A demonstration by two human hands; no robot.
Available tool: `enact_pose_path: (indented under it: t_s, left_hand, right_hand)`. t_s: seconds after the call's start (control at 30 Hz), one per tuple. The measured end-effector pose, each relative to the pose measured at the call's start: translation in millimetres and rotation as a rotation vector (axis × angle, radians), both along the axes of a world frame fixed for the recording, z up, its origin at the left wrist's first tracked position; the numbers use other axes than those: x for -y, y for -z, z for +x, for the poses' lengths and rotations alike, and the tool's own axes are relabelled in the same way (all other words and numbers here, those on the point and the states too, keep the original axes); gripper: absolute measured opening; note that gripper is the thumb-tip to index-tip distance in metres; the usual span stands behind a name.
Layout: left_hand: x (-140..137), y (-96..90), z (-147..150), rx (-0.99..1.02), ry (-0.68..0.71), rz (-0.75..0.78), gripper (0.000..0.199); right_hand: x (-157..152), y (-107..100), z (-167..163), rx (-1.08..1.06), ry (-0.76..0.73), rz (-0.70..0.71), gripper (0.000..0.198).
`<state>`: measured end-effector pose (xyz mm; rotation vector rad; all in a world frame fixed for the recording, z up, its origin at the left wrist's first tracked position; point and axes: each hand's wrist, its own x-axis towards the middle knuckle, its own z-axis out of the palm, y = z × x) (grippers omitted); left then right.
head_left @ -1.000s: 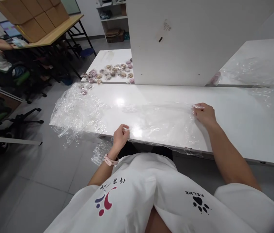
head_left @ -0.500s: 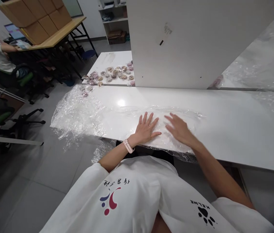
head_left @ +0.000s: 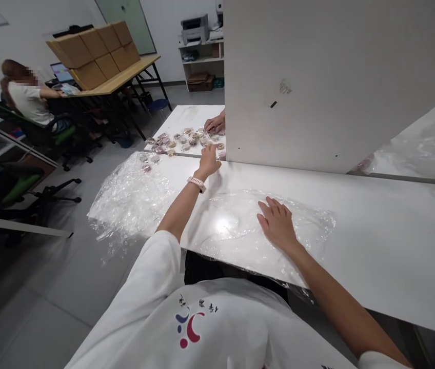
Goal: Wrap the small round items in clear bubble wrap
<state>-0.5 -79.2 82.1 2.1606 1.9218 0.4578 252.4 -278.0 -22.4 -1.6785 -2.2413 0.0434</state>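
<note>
My left hand (head_left: 209, 160), with a pale watch strap on the wrist, reaches over the far edge of the white table. Its fingers are slightly bent and apart, close to several small wrapped packets (head_left: 184, 139), and I see nothing held in it. My right hand (head_left: 277, 223) lies with spread fingers on a clear plastic sheet (head_left: 240, 241) laid flat on the table (head_left: 387, 230). To the left, a crumpled heap of clear plastic film (head_left: 129, 189) hangs over the table edge.
A tall white panel (head_left: 290, 66) stands behind the table. Another person's hand (head_left: 216, 123) rests on the packets beside it. At the left back, a person (head_left: 28, 100) sits at a wooden desk (head_left: 140, 66) with cardboard boxes (head_left: 105, 56). More plastic film (head_left: 425, 138) lies at right.
My left hand has left the plastic sheet and moved forward to the packets. My right hand has come down onto the sheet. Another person's hand has appeared, and the view has shifted.
</note>
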Motion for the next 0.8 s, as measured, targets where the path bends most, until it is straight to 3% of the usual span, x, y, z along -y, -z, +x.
enact_pose_path:
  t_s: [0.1, 0.27, 0.43, 0.8]
  left_hand:
    - [-48, 18.2, 6, -0.182, 0.127, -0.144, 0.094]
    - [-88, 28.5, 15, -0.323, 0.196, -0.228, 0.087]
    - [-90, 30.5, 14, -0.301, 0.181, -0.242, 0.062]
    - [-92, 18.2, 9, -0.261, 0.064, -0.219, 0.054]
  right_hand:
    - [-1, 2, 2, -0.005, 0.006, 0.014, 0.047]
    - [-4, 3, 3, -0.002, 0.008, 0.024, 0.047]
    - [-4, 3, 3, 0.013, 0.018, 0.007, 0.047]
    - [-4, 3, 2, -0.002, 0.022, 0.016, 0.045]
